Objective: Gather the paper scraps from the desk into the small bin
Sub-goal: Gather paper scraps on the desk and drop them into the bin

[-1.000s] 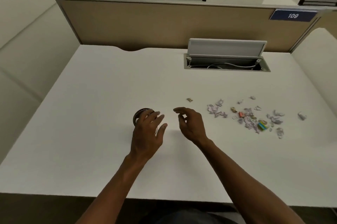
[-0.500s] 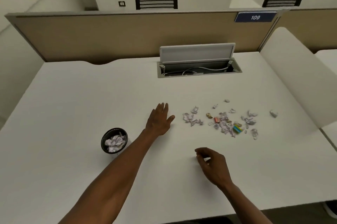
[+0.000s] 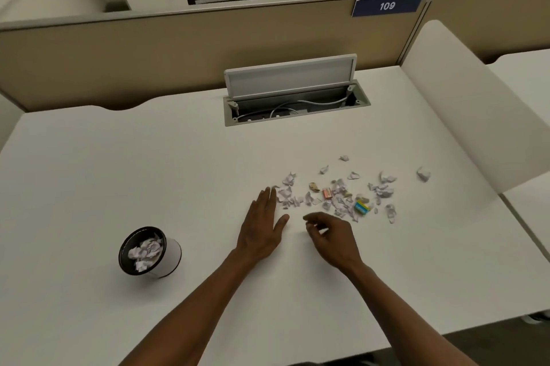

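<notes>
A white tabletop [image 3: 148,172] in a partitioned office cubicle carries everything. The small bin [image 3: 149,251], already part-filled with crumpled paper, stands well left of the paper scraps [image 3: 336,193]. The left hand [image 3: 262,228] lies flat and open, fingertips touching the scraps' near edge, probably as a wall to sweep against. The right hand [image 3: 331,234], just below the scraps, curls loosely with its grip empty.

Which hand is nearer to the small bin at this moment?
Left. The left hand lies flat on the desk to the right of the small bin, fingertips at the paper scraps. The right hand is farther right, fingers curled.
</notes>
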`<act>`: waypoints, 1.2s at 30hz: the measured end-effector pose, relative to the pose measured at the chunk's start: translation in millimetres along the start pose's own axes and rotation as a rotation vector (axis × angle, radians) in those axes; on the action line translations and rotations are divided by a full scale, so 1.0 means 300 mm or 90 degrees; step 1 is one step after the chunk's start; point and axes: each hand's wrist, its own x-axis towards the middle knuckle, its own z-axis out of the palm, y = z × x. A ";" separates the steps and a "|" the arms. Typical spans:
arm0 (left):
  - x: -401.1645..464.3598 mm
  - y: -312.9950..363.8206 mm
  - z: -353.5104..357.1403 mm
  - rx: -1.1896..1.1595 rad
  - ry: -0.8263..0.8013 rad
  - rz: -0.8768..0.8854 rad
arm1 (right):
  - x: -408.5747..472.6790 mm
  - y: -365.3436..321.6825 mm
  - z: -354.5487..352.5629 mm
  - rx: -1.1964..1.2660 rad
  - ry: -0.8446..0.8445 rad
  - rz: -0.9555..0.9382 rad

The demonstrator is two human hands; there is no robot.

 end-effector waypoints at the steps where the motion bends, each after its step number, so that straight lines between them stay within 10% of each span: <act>1: 0.018 0.006 -0.007 -0.012 0.015 0.000 | 0.037 -0.010 -0.003 -0.015 0.007 -0.013; 14: -0.003 0.051 -0.026 -0.163 0.033 0.025 | 0.397 -0.117 0.058 -0.349 -0.269 -0.090; 20: -0.023 -0.021 -0.067 -0.169 0.135 -0.088 | 0.291 -0.079 0.090 -0.344 -0.211 -0.198; 25: -0.036 -0.052 -0.027 -0.116 0.065 -0.090 | 0.289 -0.052 0.048 -0.314 -0.046 -0.064; 36: -0.060 0.069 0.041 -0.113 0.003 -0.006 | 0.196 -0.044 0.056 -0.322 -0.156 -0.101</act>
